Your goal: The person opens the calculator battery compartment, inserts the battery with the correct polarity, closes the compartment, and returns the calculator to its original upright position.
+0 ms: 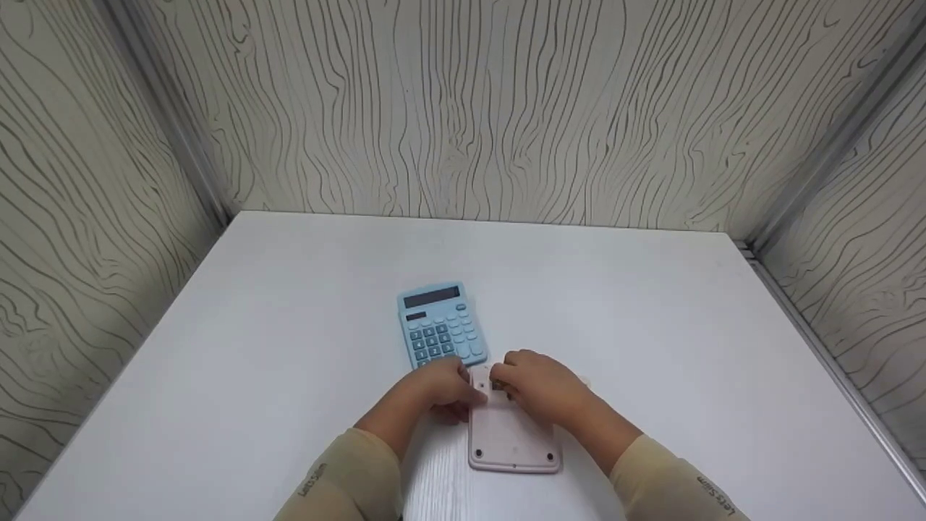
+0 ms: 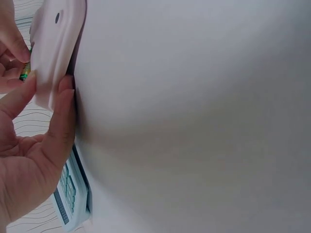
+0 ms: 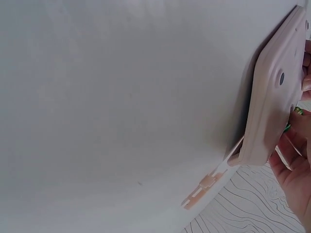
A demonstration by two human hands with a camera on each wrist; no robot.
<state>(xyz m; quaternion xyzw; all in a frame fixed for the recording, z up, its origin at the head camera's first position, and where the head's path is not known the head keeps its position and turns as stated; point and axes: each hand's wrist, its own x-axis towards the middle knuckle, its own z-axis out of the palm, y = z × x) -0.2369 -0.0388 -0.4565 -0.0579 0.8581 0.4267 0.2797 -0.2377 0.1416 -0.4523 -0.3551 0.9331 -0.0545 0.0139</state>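
A pale pink calculator (image 1: 512,434) lies back side up on the white table, its dark round feet showing. My left hand (image 1: 450,385) pinches its left edge, thumb on the back and fingers along the side, as the left wrist view shows. At the far end of the calculator, my right hand (image 1: 544,385) holds a small green and gold battery (image 2: 25,71) between its fingers. Most of the battery and the spot under those fingers are hidden. Just beyond my left hand, a light blue calculator (image 1: 441,325) lies with its keys up.
In the right wrist view, a flat pinkish piece with cut-outs (image 3: 206,182) lies beside the pink calculator. The white table (image 1: 289,289) is bounded by wood-grain patterned walls (image 1: 463,108) at the back and sides.
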